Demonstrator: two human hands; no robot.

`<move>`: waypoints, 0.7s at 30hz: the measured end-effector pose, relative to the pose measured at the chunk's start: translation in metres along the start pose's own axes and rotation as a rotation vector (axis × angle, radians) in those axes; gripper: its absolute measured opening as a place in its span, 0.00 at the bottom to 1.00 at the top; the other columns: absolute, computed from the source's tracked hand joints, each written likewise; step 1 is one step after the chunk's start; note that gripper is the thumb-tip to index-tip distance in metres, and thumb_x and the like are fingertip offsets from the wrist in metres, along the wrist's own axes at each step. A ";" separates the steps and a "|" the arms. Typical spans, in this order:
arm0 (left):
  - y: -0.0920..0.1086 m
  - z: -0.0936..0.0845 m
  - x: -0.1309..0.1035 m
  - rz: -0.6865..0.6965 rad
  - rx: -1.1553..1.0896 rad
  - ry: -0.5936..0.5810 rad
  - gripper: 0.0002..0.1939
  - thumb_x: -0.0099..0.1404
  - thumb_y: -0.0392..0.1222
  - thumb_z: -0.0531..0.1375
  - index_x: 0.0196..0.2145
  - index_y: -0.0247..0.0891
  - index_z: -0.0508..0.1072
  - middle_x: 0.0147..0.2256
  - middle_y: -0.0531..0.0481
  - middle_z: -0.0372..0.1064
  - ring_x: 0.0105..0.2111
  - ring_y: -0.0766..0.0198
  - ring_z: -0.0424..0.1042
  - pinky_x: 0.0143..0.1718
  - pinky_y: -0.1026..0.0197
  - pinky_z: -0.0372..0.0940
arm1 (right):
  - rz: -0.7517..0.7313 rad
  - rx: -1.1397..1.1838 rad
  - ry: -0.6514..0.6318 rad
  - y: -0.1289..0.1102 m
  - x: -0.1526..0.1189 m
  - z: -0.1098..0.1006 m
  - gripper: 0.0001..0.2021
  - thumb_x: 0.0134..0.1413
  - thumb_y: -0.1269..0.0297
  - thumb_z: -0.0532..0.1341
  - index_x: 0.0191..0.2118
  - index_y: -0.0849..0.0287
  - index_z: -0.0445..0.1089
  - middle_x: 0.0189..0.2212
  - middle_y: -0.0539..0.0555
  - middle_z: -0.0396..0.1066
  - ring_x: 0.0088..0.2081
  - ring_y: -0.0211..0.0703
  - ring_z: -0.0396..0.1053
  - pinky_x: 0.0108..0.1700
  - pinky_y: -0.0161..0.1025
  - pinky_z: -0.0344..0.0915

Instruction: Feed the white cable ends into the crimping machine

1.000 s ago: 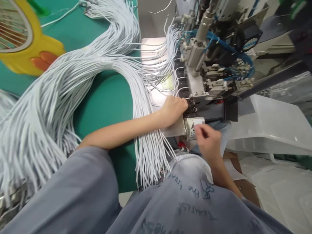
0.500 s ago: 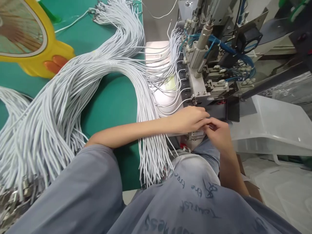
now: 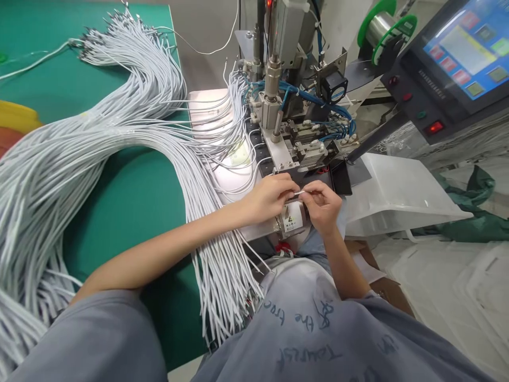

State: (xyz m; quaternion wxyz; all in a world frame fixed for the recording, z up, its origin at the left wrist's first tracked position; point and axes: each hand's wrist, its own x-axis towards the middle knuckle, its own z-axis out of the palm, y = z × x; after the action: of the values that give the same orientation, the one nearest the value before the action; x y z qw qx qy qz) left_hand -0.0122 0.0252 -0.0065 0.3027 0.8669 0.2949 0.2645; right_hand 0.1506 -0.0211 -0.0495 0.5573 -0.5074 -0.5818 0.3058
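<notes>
A short stretch of white cable (image 3: pixel 299 193) shows between my two hands at the front edge of the machine. My left hand (image 3: pixel 271 197) pinches it from the left, fingers closed. From the other side, the thumb and fingers of my right hand (image 3: pixel 321 205) are closed on its end. Just behind the hands is a black feed strip (image 3: pixel 260 151) with several white cables laid across it, running under the metal press machine (image 3: pixel 276 130). Below my left hand a white warning label (image 3: pixel 293 216) is visible on the machine's base.
Thick bundles of white cables (image 3: pixel 159 140) spread over the green table (image 3: pixel 139 196) to the left. A clear plastic bin (image 3: pixel 401 196) stands at the right. Above it are a control screen (image 3: pixel 469 50) and a green wire spool (image 3: pixel 382 29). A yellow object (image 3: pixel 18 119) is at the left edge.
The view has swung to the right, bringing in the control screen and spool. My hands have drawn slightly apart, and the white cable between them now shows.
</notes>
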 end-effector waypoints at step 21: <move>-0.016 0.004 -0.002 0.101 0.103 0.070 0.13 0.63 0.31 0.50 0.36 0.33 0.74 0.29 0.48 0.68 0.28 0.69 0.67 0.29 0.68 0.61 | 0.042 -0.211 -0.121 -0.023 0.013 -0.010 0.08 0.52 0.63 0.59 0.29 0.60 0.73 0.23 0.50 0.64 0.23 0.34 0.58 0.27 0.35 0.57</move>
State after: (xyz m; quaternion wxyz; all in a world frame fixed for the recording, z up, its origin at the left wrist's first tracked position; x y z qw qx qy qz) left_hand -0.0168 0.0324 -0.0205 0.2334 0.8852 0.2746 0.2941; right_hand 0.1561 -0.0176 -0.0221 0.4583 -0.5558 -0.6325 0.2846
